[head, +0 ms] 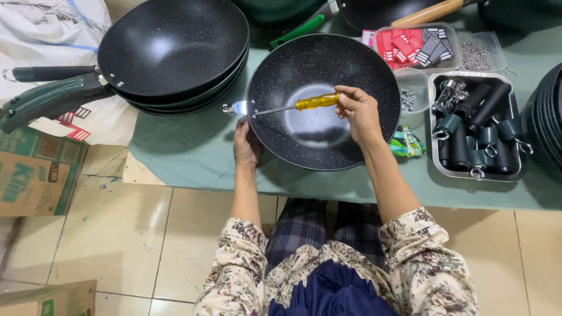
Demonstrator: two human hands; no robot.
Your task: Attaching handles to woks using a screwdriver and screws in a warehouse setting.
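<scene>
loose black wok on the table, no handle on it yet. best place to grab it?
Probably the bare rim of the wok at its near-left edge, coming from the sitter's side. The left hand already holds there. The right hand lays a yellow-handled screwdriver across the bowl toward the metal bracket, so avoid that side.

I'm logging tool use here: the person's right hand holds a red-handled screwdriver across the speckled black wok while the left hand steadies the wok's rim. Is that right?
Not quite: the head view shows the screwdriver's handle is translucent yellow, not red. The right hand holds the yellow-handled metal screwdriver across the speckled black round wok, and the left hand steadies its rim, as you said.
</scene>
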